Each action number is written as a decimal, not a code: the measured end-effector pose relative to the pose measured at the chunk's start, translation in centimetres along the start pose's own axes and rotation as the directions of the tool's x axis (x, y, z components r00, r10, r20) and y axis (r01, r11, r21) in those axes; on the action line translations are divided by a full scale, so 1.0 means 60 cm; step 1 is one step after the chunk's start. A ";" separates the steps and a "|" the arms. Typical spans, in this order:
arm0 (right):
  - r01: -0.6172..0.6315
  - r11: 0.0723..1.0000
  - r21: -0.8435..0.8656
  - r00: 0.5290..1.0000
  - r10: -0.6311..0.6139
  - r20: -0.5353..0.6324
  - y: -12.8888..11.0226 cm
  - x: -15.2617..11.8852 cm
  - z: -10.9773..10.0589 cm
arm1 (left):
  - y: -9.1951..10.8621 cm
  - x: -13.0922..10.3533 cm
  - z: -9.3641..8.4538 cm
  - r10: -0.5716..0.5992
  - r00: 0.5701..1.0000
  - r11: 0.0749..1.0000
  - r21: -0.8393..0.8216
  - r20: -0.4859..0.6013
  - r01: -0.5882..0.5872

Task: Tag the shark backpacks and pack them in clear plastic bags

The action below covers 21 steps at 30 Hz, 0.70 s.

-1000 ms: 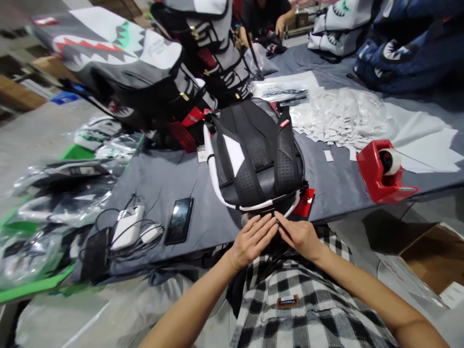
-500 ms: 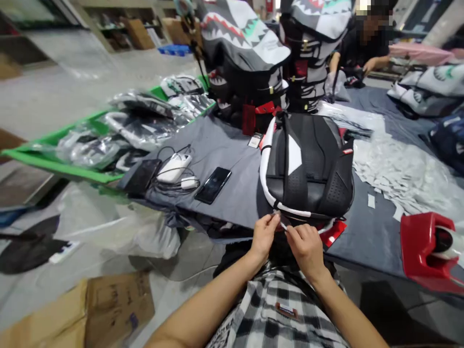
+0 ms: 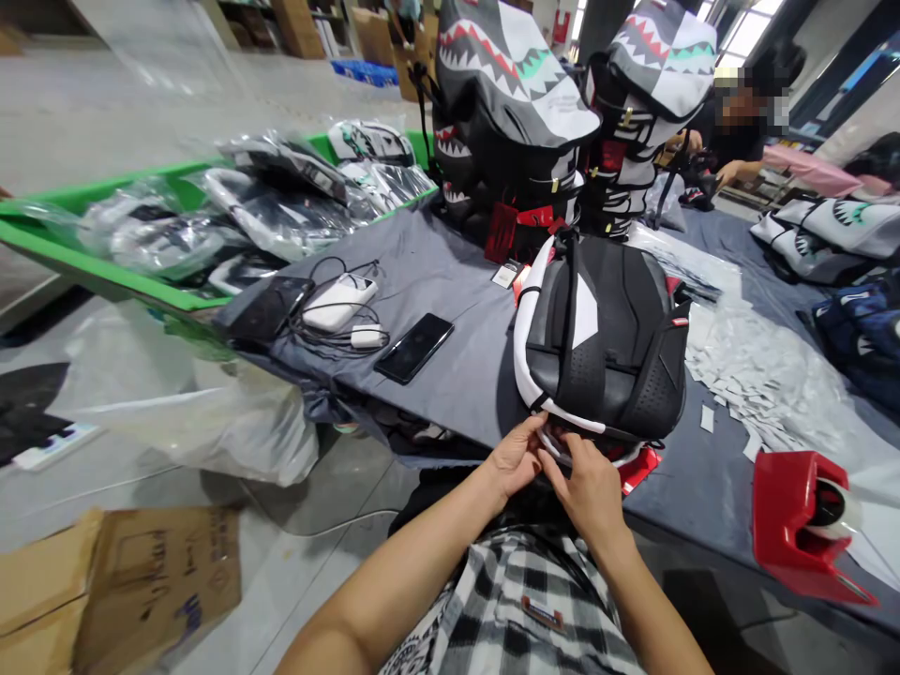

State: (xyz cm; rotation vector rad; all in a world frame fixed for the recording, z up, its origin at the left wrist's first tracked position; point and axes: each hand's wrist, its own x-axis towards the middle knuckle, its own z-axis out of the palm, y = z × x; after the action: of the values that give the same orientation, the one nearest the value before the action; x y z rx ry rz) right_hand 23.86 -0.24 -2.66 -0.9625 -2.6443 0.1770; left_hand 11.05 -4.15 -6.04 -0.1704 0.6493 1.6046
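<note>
A black backpack (image 3: 619, 309) with white trim lies on the cloth-covered table, its padded back and shoulder straps facing up. At its near edge, my left hand (image 3: 518, 457) is closed, thumb and fingertips gripping the bag's lower edge near the white trim. My right hand (image 3: 587, 483) is beside it, fingers bent in over the same edge and thumb close to the left fingertips. Whatever small part lies between the fingertips is mostly hidden. A red tag (image 3: 639, 471) pokes out from under the bag, right of my right hand.
A black phone (image 3: 414, 347) and a white charger with cables (image 3: 341, 302) lie left. Stacked backpacks (image 3: 517, 84) stand behind. A green tray (image 3: 189, 298) holds plastic-wrapped bags. Right are small white slips (image 3: 745, 375) and a red tape dispenser (image 3: 802, 525). Across the table, a person (image 3: 738, 141) works.
The thin pale strip seen between my fingertips is no longer plainly visible. My hands have come closer together, fingers further in at the backpack's lower edge. The camera view has shifted slightly.
</note>
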 end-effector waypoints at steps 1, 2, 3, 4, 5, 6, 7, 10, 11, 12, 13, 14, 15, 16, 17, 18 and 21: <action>-0.025 0.996 -0.081 0.998 0.029 0.048 -0.005 0.003 0.002 | 0.003 -0.003 0.000 0.029 0.999 0.998 0.052 0.014 -0.030; -0.040 0.989 -0.140 0.994 0.053 0.095 -0.009 0.007 0.004 | 0.006 -0.007 -0.002 0.070 0.997 0.988 0.135 0.031 -0.073; -0.042 0.983 -0.179 0.988 0.067 0.136 -0.012 0.010 0.005 | 0.010 -0.011 -0.004 0.115 0.992 0.965 0.233 0.045 -0.122; -0.035 0.979 -0.203 0.984 0.069 0.162 -0.014 0.012 0.006 | 0.013 -0.016 -0.006 0.163 0.985 0.930 0.327 0.049 -0.170; -0.024 0.976 -0.215 0.984 0.061 0.166 -0.015 0.013 0.007 | 0.015 -0.021 -0.008 0.208 0.978 0.892 0.403 0.033 -0.204; -0.011 0.976 -0.218 0.988 0.044 0.150 -0.014 0.013 0.008 | 0.015 -0.027 -0.011 0.247 0.969 0.866 0.449 -0.005 -0.219; 0.003 0.976 -0.216 0.992 0.023 0.120 -0.012 0.012 0.009 | 0.014 -0.032 -0.013 0.285 0.957 0.851 0.474 -0.052 -0.227; 0.046 0.976 -0.211 0.999 -0.041 0.030 -0.005 0.006 0.013 | 0.001 -0.042 -0.013 0.389 0.909 0.828 0.489 -0.150 -0.274; 0.059 0.975 -0.216 0.998 -0.058 0.010 -0.002 0.005 0.014 | -0.005 -0.042 -0.012 0.430 0.889 0.819 0.483 -0.157 -0.310; 0.069 0.972 -0.226 0.997 -0.074 -0.012 -0.001 0.003 0.016 | -0.011 -0.040 -0.010 0.471 0.868 0.808 0.472 -0.158 -0.353; 0.079 0.968 -0.238 0.995 -0.090 -0.035 0.001 0.002 0.018 | -0.015 -0.037 -0.009 0.512 0.845 0.795 0.459 -0.157 -0.397; 0.090 0.964 -0.251 0.992 -0.109 -0.063 0.001 0.001 0.021 | -0.019 -0.032 -0.008 0.551 0.820 0.778 0.449 -0.153 -0.439; 0.103 0.959 -0.264 0.987 -0.132 -0.093 0.001 0.001 0.023 | -0.022 -0.027 -0.008 0.590 0.794 0.755 0.449 -0.146 -0.479; 0.118 0.953 -0.277 0.980 -0.157 -0.123 0.001 0.000 0.025 | -0.025 -0.022 -0.010 0.626 0.769 0.724 0.462 -0.131 -0.512; 0.132 0.948 -0.290 0.972 -0.181 -0.150 0.002 0.000 0.027 | -0.025 -0.017 -0.014 0.662 0.742 0.684 0.489 -0.104 -0.542; 0.141 0.943 -0.301 0.966 -0.198 -0.169 0.002 -0.001 0.029 | -0.025 -0.013 -0.019 0.698 0.713 0.632 0.526 -0.067 -0.569; 0.148 0.937 -0.318 0.959 -0.215 -0.187 0.005 -0.004 0.034 | -0.017 -0.007 -0.041 0.767 0.629 0.389 0.688 0.126 -0.612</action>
State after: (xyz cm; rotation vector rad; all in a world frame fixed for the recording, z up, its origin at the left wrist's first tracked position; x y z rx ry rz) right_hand 23.52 -0.21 -4.72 -0.7633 -2.5761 -0.3667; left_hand 11.46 -5.74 -8.20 0.5918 1.6224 2.0310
